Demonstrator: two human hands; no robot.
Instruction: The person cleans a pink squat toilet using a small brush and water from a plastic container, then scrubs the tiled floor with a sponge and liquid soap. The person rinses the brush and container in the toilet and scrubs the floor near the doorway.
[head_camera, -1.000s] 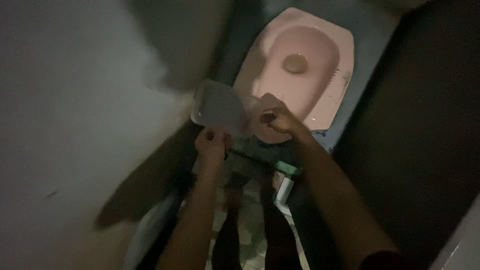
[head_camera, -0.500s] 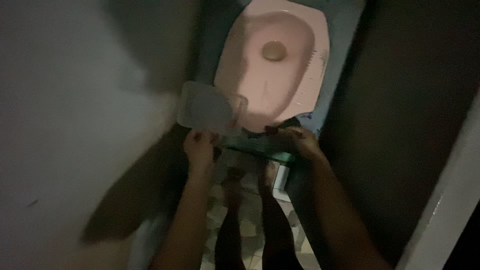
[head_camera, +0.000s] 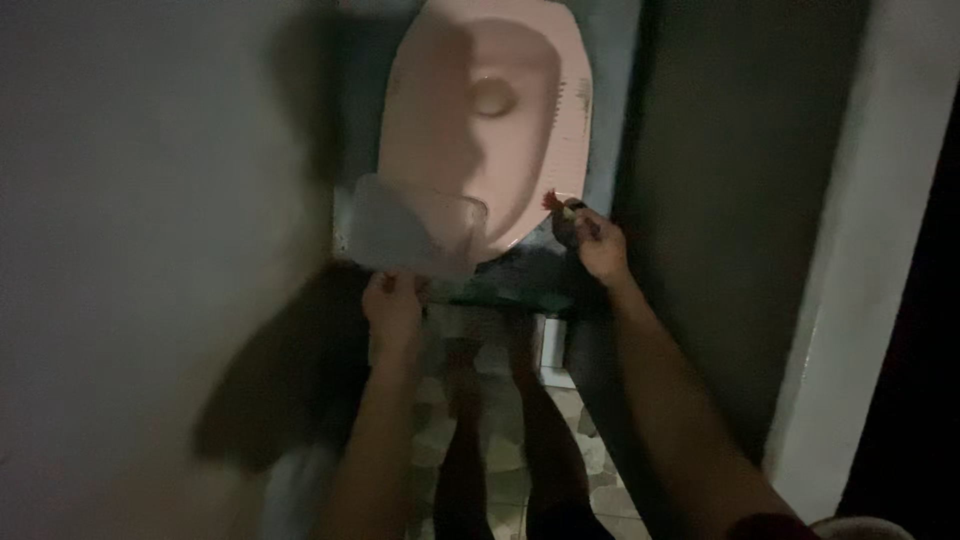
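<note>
My left hand (head_camera: 393, 305) grips the near edge of a clear rectangular plastic container (head_camera: 405, 228), held tilted over the near left rim of a pink squat toilet pan (head_camera: 500, 150). My right hand (head_camera: 592, 240) is closed on a small object with a red tip (head_camera: 553, 201), held at the pan's near right edge. The light is dim and the small object is too blurred to tell what it is.
A pale wall (head_camera: 140, 220) runs along the left and a dark wall (head_camera: 730, 200) with a light door frame (head_camera: 870, 260) on the right. My legs (head_camera: 500, 420) stand on a patterned tiled floor (head_camera: 590, 455) below a raised step. A small white object (head_camera: 553, 345) sits by the step.
My right hand moved away from the container, to the right, and now holds a small red-tipped object by the pan's edge. The left hand keeps the container. The view shifted right.
</note>
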